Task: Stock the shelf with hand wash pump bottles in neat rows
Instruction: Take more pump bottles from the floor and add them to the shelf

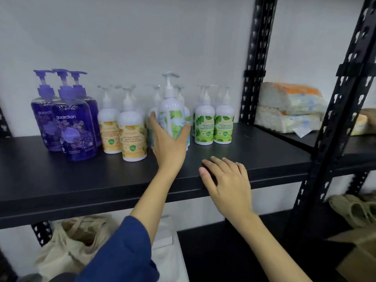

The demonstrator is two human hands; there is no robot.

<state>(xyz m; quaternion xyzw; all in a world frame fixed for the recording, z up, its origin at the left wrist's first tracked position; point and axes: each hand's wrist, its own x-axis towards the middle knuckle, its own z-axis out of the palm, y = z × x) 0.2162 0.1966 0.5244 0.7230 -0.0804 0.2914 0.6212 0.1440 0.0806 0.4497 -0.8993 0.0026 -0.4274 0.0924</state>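
Head view: left hand grips a white pump bottle with a green leaf label, fingers and thumb wrapped round its lower body, bottle lifted slightly and tilted over the black shelf. Right hand lies flat on the shelf's front edge, fingers loosely spread, holding nothing. Relative to the held bottle: three purple bottles marked "guardian", filled with purple liquid, far left; two orange-label bottles clearly visible just left; two green-label bottles just right, more behind, count unclear. Wrapped packs stacked further right, past the upright. Beige cloth bag below the shelf, contents not visible.
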